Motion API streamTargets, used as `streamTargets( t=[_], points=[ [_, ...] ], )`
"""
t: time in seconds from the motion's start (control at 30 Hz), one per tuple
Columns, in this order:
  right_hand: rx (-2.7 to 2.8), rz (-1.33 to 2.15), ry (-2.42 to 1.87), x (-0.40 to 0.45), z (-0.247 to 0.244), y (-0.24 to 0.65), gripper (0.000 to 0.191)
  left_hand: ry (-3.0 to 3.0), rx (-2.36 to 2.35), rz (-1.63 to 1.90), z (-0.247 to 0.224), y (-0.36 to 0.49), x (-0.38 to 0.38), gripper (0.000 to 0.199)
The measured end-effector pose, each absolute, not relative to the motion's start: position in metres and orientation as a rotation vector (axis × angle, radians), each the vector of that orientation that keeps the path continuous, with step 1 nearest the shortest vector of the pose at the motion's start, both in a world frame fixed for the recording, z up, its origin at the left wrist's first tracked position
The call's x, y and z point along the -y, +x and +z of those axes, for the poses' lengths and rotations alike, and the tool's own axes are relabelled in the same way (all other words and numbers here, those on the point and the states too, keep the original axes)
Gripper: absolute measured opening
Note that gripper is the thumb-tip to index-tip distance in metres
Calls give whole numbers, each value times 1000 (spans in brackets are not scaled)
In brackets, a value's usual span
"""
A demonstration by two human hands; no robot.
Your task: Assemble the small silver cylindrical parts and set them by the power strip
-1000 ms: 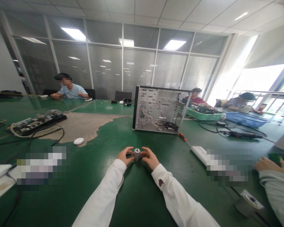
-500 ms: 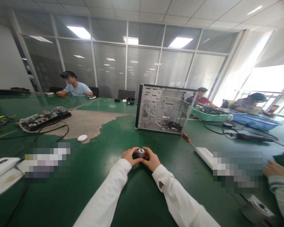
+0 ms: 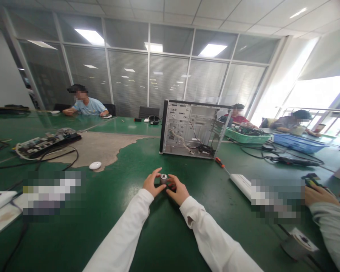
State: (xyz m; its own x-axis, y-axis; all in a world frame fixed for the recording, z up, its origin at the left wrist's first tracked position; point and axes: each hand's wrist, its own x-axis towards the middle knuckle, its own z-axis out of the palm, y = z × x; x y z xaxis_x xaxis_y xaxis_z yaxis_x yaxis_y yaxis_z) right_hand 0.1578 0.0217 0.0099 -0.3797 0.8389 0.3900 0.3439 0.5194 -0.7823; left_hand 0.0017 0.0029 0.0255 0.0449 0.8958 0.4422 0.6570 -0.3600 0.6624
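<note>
A small silvery metal cylinder point(image 3: 163, 179), dark in the middle of its top face, stands upright between my hands above the green tabletop. On its left side my left hand point(image 3: 152, 184) curves around it, with thumb and fingers apart. My right hand point(image 3: 180, 189) faces it from the right, also with thumb and fingers parted; its lower fingers are in shadow. Whether any fingertip still touches the cylinder is hard to see. Beyond the hands stands an opened computer case point(image 3: 180, 130), its bare metal frame and loose wires showing.
An orange-handled screwdriver point(image 3: 220, 163) lies right of the case, near a white strip point(image 3: 240, 185). Green point(image 3: 248, 136) and blue point(image 3: 299, 142) baskets stand behind. Circuit parts point(image 3: 47, 142) and a white disc point(image 3: 95, 165) lie left. A co-worker's hand point(image 3: 320, 194) is at right, near a larger cylinder point(image 3: 299, 244).
My fingers have spread away from the metal cylinder, which they closed around before. The view has shifted slightly, and the co-worker's hand at right has come further into sight.
</note>
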Motion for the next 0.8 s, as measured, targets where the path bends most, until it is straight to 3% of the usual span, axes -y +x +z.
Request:
streamTargets(
  t=[0.27,0.53,0.8],
  points=[
    [1985,779,-964,-23,8,157,56,2169,-1579,1210,23,8,-8,32],
    [1918,853,-967,-24,9,158,55,1313,-1259,1556,18,12,-16,35],
    [1835,978,-848,-22,11,156,50,618,-860,1577,21,14,-14,39]
  ],
)
